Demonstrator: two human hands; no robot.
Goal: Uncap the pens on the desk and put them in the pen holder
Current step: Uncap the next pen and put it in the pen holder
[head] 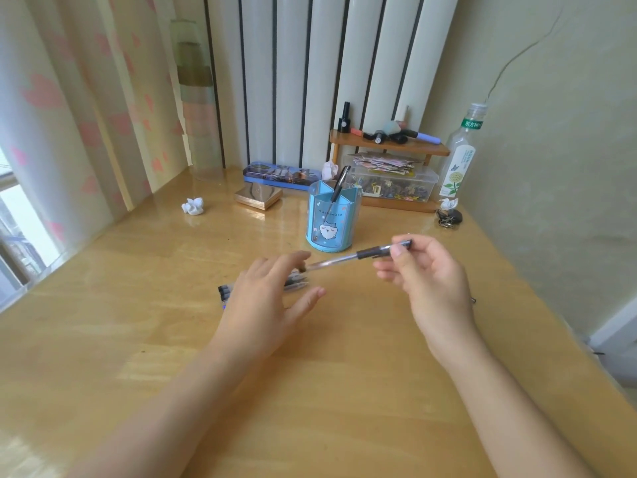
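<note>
Nearest to the person, both forearms reach out over the wooden desk [344, 391]. The left hand [265, 301] is open, fingers spread, and hovers over a small bundle of pens [227, 292] that lie on the desk; I cannot tell if the fingertips touch them. The right hand [424, 277] is closed around one end of a clear pen [358, 254] and holds it almost level in the air; its far end reaches just beside the left fingers. The dark part near the right fingers seems to be the cap or the grip, I cannot say which.

I judge that the step in hand is the uncapping of this pen. The next move probably needs the left hand to take the barrel while the right one pulls.

Behind the hands stands the blue pen holder [332, 219], with one pen [339, 184] already leaning in it, so the work has begun but several pens remain.
</note>
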